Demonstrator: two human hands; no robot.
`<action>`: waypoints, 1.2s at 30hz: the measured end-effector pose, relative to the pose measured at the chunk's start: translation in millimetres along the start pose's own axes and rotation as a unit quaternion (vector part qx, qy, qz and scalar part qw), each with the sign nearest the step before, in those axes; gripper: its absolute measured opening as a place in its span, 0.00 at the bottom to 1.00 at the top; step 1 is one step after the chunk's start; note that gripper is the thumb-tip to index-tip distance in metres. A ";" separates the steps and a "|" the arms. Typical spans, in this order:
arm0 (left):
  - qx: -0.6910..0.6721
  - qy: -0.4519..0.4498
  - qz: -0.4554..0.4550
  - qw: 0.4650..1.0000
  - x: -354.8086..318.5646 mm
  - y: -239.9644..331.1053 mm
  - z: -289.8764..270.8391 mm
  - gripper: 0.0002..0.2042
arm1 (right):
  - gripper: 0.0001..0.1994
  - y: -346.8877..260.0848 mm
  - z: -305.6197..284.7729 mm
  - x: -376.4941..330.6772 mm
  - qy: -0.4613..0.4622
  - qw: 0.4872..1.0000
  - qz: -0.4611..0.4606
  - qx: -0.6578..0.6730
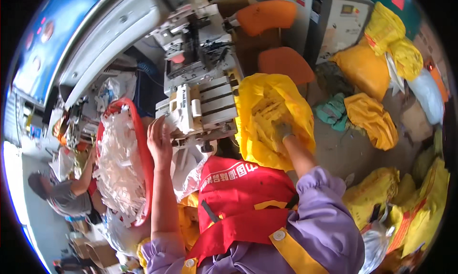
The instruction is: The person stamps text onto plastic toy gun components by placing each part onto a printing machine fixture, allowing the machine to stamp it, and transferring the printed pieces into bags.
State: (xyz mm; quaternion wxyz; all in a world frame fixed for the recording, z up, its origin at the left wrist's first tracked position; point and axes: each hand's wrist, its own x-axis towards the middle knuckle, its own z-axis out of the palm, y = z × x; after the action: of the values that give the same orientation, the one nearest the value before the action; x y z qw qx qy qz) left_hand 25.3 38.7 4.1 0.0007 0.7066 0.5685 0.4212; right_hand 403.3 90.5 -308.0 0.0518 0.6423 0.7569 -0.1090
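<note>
My left hand (160, 139) is at the near left corner of a grey metal machine (212, 100), its fingers stretched up beside a white block (182, 109) on the slotted bed. Nothing shows clearly in that hand. To the right, my right hand (285, 131) reaches down into an open yellow bag (248, 147). Pale yellowish strips (267, 113) fill the bag, and my fingers are partly hidden and blurred among them. Left of my left forearm stands a red basin (144, 155) heaped with translucent whitish plastic pieces (119, 164).
Two orange seat parts (267, 16) are behind the yellow bag. Full yellow sacks (367, 66) and crumpled cloths (369, 121) lie on the floor at right. A co-worker (69, 193) in grey is beyond the basin. A grey cabinet (341, 31) stands at the back.
</note>
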 end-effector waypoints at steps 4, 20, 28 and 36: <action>0.015 0.000 0.003 1.000 3.6 4.5 -0.8 0.12 | 0.33 -7.1 39.6 33.7 0.117 0.990 0.077 0.022; 0.008 0.020 -0.020 1.000 -2.8 16.0 -7.5 0.11 | 0.24 -16.9 96.2 55.8 0.069 0.972 0.207 0.087; -0.100 0.024 -0.089 0.991 -6.1 1.2 -4.4 0.11 | 0.26 6.0 30.2 23.2 0.016 0.995 0.084 0.050; 0.020 0.047 0.005 0.999 -7.5 5.7 -7.7 0.10 | 0.32 2.9 -67.6 -96.8 -0.001 0.999 0.011 0.044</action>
State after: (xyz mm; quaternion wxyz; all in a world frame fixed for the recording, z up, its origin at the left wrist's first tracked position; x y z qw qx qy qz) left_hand 25.3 27.0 7.4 -0.0420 0.6888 0.5726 0.4427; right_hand 426.8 13.5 -221.5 0.0260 0.6525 0.7439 -0.1420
